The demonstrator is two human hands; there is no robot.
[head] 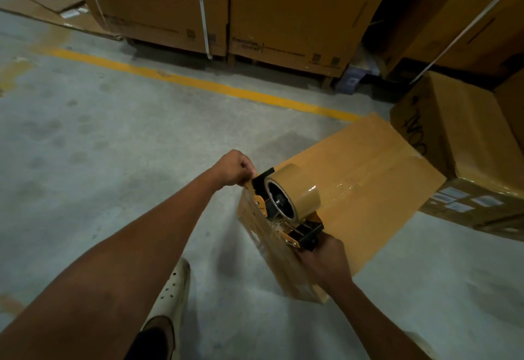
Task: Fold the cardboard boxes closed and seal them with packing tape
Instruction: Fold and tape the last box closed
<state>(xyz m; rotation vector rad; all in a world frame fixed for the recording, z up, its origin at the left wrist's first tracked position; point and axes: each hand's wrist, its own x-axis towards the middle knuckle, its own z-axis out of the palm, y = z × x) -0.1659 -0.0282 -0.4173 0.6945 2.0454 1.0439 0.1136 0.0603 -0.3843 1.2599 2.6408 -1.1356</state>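
A closed cardboard box [365, 178] lies on the concrete floor at centre right, with a glossy strip of tape along its top seam. Over its near corner sits a tape dispenser [286, 206] carrying a brown tape roll. My right hand [326, 260] grips the dispenser's handle from below. My left hand [236, 168] pinches the loose tape end at the dispenser's front, just above the box's near edge.
Another cardboard box [453, 138] with black writing stands behind the first at the right. Tall strapped cartons [283, 13] line the back. A yellow line [198, 83] crosses the floor. My white shoe [173, 291] is at the bottom centre.
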